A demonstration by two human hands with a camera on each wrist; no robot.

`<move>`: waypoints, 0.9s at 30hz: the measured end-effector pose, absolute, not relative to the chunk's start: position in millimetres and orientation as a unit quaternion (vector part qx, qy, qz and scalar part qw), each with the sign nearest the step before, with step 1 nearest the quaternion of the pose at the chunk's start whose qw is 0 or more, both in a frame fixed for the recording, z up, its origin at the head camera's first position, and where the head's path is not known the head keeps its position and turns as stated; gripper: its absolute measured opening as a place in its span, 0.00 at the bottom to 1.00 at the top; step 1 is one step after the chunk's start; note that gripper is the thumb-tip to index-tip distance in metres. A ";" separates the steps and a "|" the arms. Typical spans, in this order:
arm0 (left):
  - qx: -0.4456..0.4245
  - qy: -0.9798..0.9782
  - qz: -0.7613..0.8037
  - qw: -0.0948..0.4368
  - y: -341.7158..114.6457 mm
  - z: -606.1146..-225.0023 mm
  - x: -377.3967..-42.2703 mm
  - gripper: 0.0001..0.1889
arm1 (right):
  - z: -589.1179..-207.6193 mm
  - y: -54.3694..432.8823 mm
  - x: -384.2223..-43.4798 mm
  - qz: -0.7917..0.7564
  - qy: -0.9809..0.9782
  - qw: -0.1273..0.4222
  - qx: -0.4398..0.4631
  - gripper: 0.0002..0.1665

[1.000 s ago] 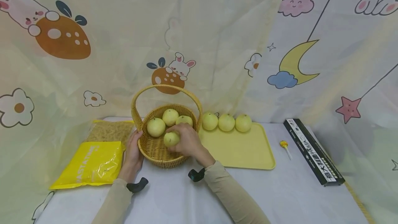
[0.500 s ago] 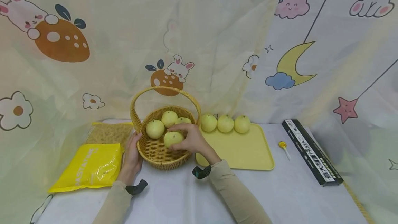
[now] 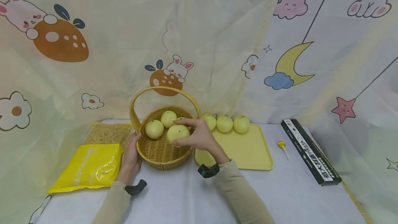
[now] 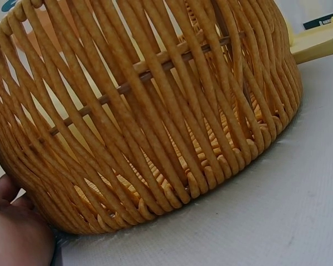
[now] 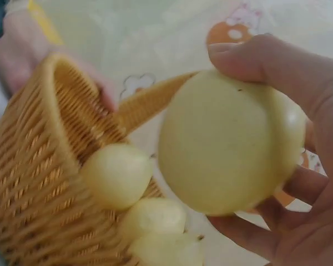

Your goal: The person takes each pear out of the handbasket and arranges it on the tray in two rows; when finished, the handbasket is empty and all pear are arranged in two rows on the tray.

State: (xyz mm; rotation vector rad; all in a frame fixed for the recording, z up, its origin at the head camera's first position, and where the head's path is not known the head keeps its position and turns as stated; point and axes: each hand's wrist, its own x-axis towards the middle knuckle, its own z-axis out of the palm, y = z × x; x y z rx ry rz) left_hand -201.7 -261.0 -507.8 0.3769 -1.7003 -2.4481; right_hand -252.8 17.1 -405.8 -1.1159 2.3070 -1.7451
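My right hand (image 3: 200, 134) pinches a round pale-yellow pear (image 3: 178, 133) between thumb and fingers, over the right part of the wicker basket (image 3: 164, 165). In the right wrist view, the held pear (image 5: 227, 144) is apart from those below it. Inside the basket sit a left pear (image 3: 154, 129) and a back pear (image 3: 169, 119); a third is mostly hidden by my right hand. At the basket's left side, my left hand (image 3: 132, 153) grips the rim near the handle's base. The left wrist view shows the basket's woven wall (image 4: 155, 111) close up.
Right of the basket lies a yellow tray (image 3: 239, 151) with three pears (image 3: 224, 123) along its back edge. Farther right are a lollipop (image 3: 282, 145) and a long black pasta box (image 3: 311, 152). A yellow pasta bag (image 3: 90, 165) lies left.
My right hand has lifted the pear off the lower part of the basket, moving slightly up and right. My left hand stays on the basket's rim.
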 end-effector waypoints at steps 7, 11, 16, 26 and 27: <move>0.128 -0.567 -0.810 0.071 -259.8 -505.7 -201.1 0.32 | -391.9 28.4 -252.9 -0.615 0.690 0.009 -0.383 0.37; 0.132 -0.568 -0.809 0.069 -259.6 -505.2 -201.0 0.31 | -385.0 39.4 -254.9 -0.639 0.672 0.005 -0.375 0.35; 0.133 -0.566 -0.811 0.067 -259.4 -504.8 -200.9 0.31 | -378.2 58.4 -259.4 -0.666 0.655 0.009 -0.357 0.35; 0.130 -0.566 -0.812 0.066 -259.9 -504.7 -200.5 0.31 | -368.9 113.4 -278.6 -0.655 0.670 -0.065 -0.345 0.35; 0.130 -0.566 -0.811 0.066 -260.1 -504.7 -200.6 0.31 | -368.7 119.7 -280.9 -0.649 0.676 -0.081 -0.340 0.35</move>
